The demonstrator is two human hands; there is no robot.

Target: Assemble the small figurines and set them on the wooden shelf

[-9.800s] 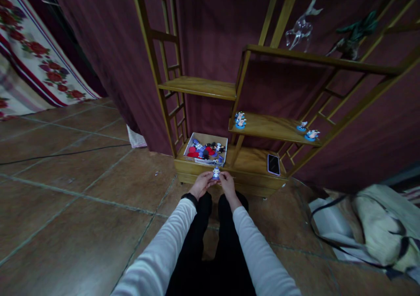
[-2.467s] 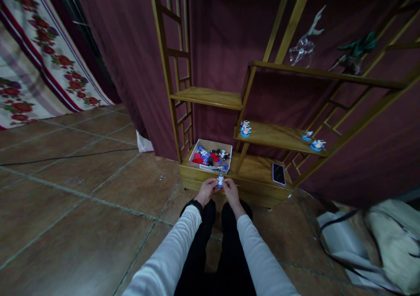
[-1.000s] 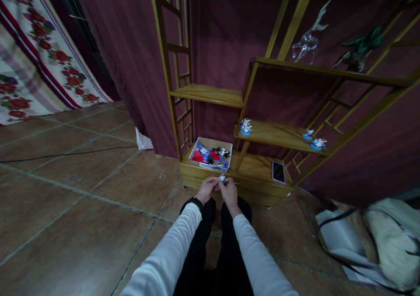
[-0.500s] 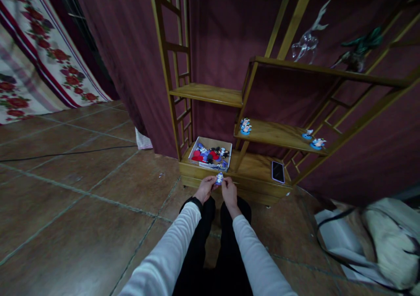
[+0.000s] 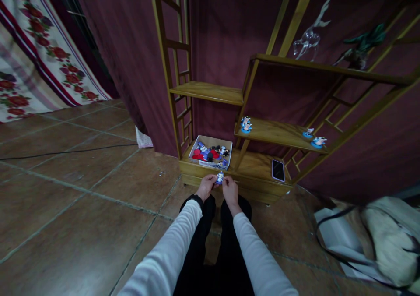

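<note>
While it's held upright, figurine (image 5: 220, 177) wht w/ purple top/base.

The wooden shelf (image 5: 277, 132) bears figurines (image 5: 318, 142); its base (image 5: 256, 163), a box (image 5: 215, 141) and phone (image 5: 278, 170).

Long white sleeves (image 5: 167, 248) are showing, and also black trousers (image 5: 229, 248). A black band (image 5: 196, 199) is circling the left wrist (image 5: 200, 194).

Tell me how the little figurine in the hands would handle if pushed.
The figurine is likely light: it is small and held by the fingers of the left hand and right hand. It looks moulded, so probably stiff. Its purple base should discourage rolling, though a push might tip it.
</note>
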